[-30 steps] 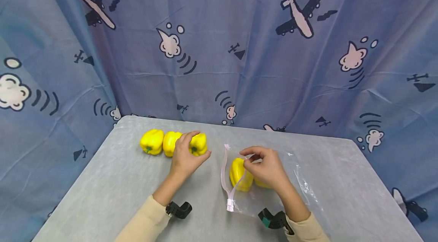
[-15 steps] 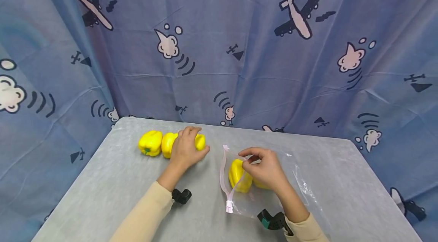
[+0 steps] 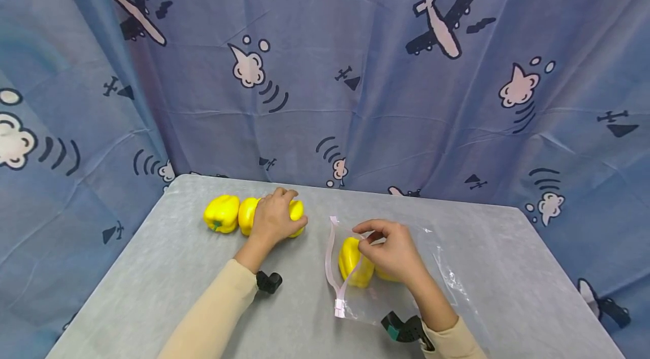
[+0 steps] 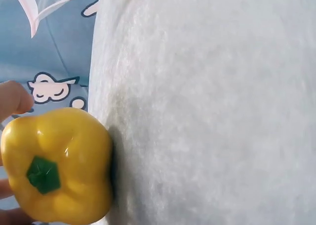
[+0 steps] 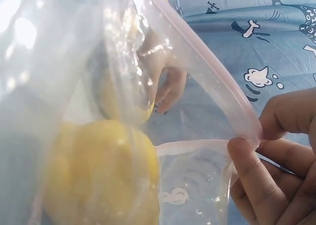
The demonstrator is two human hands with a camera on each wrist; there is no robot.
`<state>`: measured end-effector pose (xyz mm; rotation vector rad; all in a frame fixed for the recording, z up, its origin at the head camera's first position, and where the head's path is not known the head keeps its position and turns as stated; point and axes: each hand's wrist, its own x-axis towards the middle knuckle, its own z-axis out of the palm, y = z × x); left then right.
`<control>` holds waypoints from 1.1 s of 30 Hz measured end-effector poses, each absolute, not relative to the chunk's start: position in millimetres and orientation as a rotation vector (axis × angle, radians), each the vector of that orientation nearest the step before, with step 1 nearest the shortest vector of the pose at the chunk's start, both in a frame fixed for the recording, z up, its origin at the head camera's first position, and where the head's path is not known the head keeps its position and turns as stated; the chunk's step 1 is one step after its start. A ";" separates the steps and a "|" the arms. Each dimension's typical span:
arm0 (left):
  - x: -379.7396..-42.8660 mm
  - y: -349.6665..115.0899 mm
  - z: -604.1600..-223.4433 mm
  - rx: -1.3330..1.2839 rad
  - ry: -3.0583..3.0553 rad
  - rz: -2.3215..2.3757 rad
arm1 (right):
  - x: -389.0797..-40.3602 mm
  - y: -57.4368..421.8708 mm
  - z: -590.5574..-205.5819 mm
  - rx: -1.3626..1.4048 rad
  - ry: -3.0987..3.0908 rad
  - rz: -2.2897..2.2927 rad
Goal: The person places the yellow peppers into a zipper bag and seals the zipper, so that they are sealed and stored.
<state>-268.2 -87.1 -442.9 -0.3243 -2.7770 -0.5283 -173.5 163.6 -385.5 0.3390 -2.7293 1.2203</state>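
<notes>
My left hand is curled over the rightmost yellow bell pepper of a row, fingers on top and thumb at its right side. The left wrist view shows this pepper with its green stem, the fingertips partly hidden behind it. With thumb and finger, my right hand pinches the pink-edged rim of a clear zip bag, and its mouth gapes leftward. Inside lies one yellow pepper, with another behind it, mostly covered by the hand. The right wrist view shows the pinched rim closely.
Two more yellow peppers stand to the left, one at the end and one partly behind the left hand. A white slider sits at the bag's near corner. The grey table meets a blue patterned curtain at the back.
My left hand has come down over the rightmost pepper of the row and closed around it, covering more of it. The right hand keeps its pinch on the bag rim.
</notes>
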 end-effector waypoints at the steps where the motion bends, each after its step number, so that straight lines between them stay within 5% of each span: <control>1: -268.5 -86.9 -443.8 -0.328 -2.780 -0.531 | -173.4 163.5 -385.4 0.337 -2.728 1.219; 17: -262.7 -79.4 -453.4 -0.423 -2.685 -0.614 | -174.2 164.6 -387.5 0.333 -2.712 1.224; 33: -221.4 -73.1 -449.4 -0.304 -2.473 -1.258 | -173.9 163.6 -386.6 0.293 -2.721 1.210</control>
